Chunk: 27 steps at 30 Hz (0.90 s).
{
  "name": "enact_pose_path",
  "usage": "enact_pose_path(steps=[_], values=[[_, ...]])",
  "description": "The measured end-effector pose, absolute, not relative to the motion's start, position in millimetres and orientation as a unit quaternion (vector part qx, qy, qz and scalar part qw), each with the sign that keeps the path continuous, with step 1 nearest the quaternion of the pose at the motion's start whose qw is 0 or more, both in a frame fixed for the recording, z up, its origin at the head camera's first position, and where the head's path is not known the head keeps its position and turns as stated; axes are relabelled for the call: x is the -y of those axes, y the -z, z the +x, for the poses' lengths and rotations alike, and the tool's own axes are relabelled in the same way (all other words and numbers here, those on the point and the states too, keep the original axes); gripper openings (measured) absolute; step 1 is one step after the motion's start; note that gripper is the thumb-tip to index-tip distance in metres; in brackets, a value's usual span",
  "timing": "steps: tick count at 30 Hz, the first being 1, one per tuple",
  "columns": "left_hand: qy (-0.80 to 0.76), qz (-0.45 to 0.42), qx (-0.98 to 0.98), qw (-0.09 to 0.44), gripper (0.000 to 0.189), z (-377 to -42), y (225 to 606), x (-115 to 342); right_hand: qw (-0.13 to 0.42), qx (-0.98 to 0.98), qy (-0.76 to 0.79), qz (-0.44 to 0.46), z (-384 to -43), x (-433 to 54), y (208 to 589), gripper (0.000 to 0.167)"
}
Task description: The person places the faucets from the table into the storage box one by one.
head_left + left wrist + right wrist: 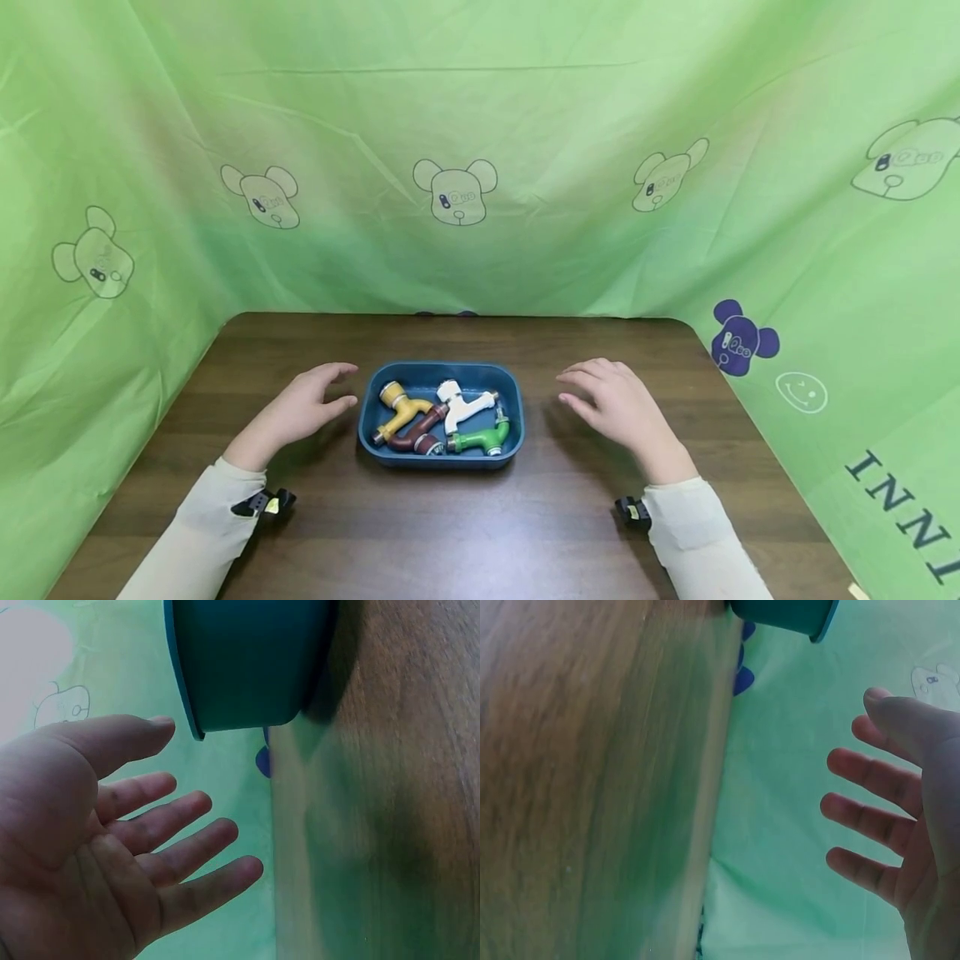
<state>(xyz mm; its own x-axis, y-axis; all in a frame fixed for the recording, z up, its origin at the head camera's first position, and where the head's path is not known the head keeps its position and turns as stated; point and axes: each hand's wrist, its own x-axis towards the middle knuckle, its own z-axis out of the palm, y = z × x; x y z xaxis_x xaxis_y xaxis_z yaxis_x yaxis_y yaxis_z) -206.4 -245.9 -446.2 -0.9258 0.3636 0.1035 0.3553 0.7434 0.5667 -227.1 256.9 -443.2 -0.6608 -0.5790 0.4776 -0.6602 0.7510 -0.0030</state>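
Observation:
A blue plastic tub (441,461) stands on the table between the two hands. Inside lie a yellow tap (406,408), a dark red tap (406,441), a white tap (467,407) and a green tap (483,437), close together and partly touching. My left hand (309,403) hovers just left of the tub, fingers apart and holding nothing. In the left wrist view the tub's outer wall (247,667) is beyond the thumb. My right hand (611,398) hovers farther off on the right, its fingers loosely extended and holding nothing.
The brown wooden table (442,533) reaches back to a green printed curtain (457,267), which also hangs along both sides. Small black wrist cameras sit on the left cuff (264,502) and the right cuff (633,512).

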Motion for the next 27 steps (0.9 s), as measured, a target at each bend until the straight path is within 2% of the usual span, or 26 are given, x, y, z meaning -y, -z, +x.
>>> enact_pose_path(steps=[7,27], values=[[-0.28,0.202,-0.938,0.028,0.054,-206.9,447.0,246.7,0.231,0.909,-0.087,0.336,-226.8,-260.3,441.4,0.031],[-0.232,0.214,-0.949,0.017,0.059,-207.0,447.7,252.8,0.206,0.925,-0.071,0.313,-229.3,-268.2,446.2,0.039]])
